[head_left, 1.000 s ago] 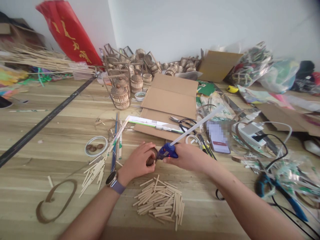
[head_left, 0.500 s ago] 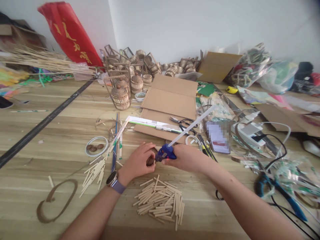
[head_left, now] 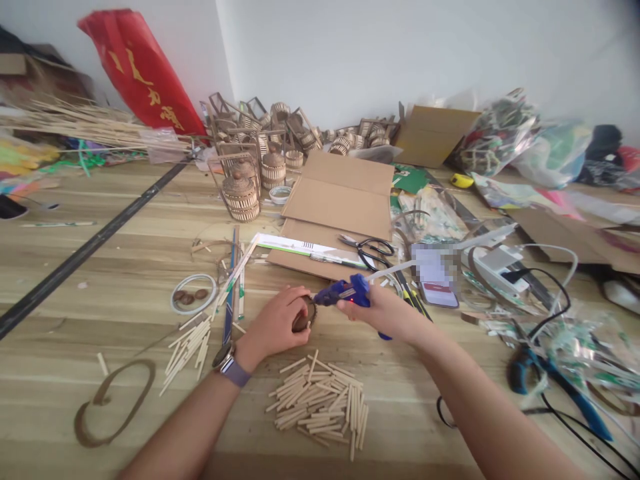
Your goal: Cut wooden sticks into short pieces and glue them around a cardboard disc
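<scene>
A small round brown piece [head_left: 303,316] is gripped by my left hand [head_left: 276,321], its fingers curled over the top and its rim showing on the right. My right hand [head_left: 387,312] is closed around a blue glue gun [head_left: 350,292] with a small red light. The gun's nozzle points left at the rim of the brown piece, and a translucent glue stick [head_left: 393,269] sticks out of its back. Just below the hands lies a pile of short wooden sticks [head_left: 320,403]. More thin sticks [head_left: 189,347] lie left of my left hand.
Behind are cardboard sheets [head_left: 340,193], black scissors [head_left: 373,250] and small bamboo baskets [head_left: 241,195]. On the left sit a white ring [head_left: 193,293] around brown discs and a curled brown strip [head_left: 115,403]. To the right are a phone [head_left: 439,283], cables and blue-handled pliers [head_left: 575,393].
My right hand has moved slightly right and turned the glue gun, so the glue stick now lies lower and flatter. More of the brown piece's rim shows. My left hand has stayed in place.
</scene>
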{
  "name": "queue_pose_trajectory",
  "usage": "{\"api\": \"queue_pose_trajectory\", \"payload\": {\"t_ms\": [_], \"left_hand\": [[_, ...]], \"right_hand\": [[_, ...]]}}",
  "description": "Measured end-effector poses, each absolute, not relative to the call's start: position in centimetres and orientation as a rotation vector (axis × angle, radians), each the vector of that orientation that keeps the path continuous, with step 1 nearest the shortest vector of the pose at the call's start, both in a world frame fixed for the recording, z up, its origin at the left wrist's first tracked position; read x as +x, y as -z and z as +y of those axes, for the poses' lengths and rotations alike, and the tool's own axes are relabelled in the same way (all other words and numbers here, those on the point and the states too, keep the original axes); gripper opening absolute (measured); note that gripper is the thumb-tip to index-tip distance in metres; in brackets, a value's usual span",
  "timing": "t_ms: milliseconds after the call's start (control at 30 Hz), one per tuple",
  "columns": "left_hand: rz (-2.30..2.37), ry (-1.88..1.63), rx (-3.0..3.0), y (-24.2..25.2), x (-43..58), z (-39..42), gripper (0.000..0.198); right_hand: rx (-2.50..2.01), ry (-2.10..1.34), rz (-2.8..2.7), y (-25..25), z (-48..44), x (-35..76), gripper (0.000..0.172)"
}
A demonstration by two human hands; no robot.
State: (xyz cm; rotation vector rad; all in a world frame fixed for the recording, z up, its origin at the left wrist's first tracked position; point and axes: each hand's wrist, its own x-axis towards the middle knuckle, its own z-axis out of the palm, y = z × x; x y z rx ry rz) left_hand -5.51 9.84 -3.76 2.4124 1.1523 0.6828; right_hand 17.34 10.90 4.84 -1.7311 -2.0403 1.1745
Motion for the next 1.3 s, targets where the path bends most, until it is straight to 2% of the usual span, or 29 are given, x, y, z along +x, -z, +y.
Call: {"api": "queue_pose_trajectory", "payload": {"t_ms": [167,333,467,633,700,733,800,867,900,1033,1300], "left_hand": [[1.211,-0.690,2.381,3.8,-5.5,9.8,0.024],[1.215,-0.700,2.385,3.9,-5.6,9.8,0.029],[1.208,-0.728,2.392,3.6,-5.9,9.8,0.029],[1.222,-0.795,2.381,2.4,-5.6,9.4,0.028],[1.197,-0.846,2.384,1.6,-5.3,8.9,0.031],[1.176,-0.877,2.389,1.1,-5.0,8.5,0.033],[1.134,-0.948,2.406,0.2,-4.5,7.7,0.043],[1.103,-1.003,2.430,-0.6,-3.9,6.8,0.050],[1.087,-1.021,2.447,-0.9,-3.6,6.3,0.052],[0.968,-1.126,2.550,-1.8,-2.4,5.1,0.053],[0.932,-1.217,2.684,-2.2,-1.0,5.0,0.049]], "right_hand": [[-1.760,-1.333,-1.711,-3.0,9.7,20.5,0.049],[-1.785,-1.452,-1.564,-1.6,7.8,22.5,0.055],[-1.882,-1.352,-1.564,-1.0,7.1,23.5,0.048],[-2.017,-0.871,-1.596,-2.6,6.2,22.7,0.028],[-1.916,-0.679,-1.587,-3.4,5.8,20.9,0.021],[-1.799,-0.689,-1.544,-3.6,5.6,19.7,0.020],[-1.523,-0.984,-1.304,-3.3,5.5,17.1,0.026],[-1.187,-1.332,-0.808,-2.4,5.8,14.8,0.034],[-1.129,-1.400,-0.717,-1.9,6.0,13.9,0.040],[-1.030,-1.599,-0.544,-0.6,6.8,11.9,0.047],[-0.896,-1.781,-0.373,-1.3,7.0,11.7,0.038]]}}
